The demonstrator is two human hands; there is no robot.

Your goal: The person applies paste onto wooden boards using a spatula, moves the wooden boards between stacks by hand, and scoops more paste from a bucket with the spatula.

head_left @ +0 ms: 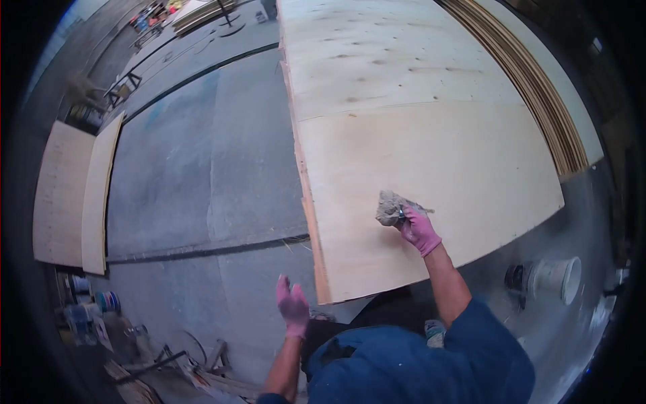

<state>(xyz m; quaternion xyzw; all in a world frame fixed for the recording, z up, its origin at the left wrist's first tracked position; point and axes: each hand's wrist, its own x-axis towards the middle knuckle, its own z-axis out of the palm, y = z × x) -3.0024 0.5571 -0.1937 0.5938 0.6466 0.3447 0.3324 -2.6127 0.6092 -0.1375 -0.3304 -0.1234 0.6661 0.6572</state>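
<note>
My right hand, in a pink glove, is closed round the handle of what looks like a putty knife. A lump of grey-beige putty covers most of its blade. Both are over the near part of a pale plywood sheet; whether the blade touches the wood I cannot tell. My left hand, also in a pink glove, is off the sheet's near left corner. Its fingers are stretched out and nothing shows in them.
Stacked boards lie along the right side of the plywood. White buckets stand on the floor at right. Two plywood panels are at far left. Cans and scrap wood clutter the lower left. Grey panels cover the middle left.
</note>
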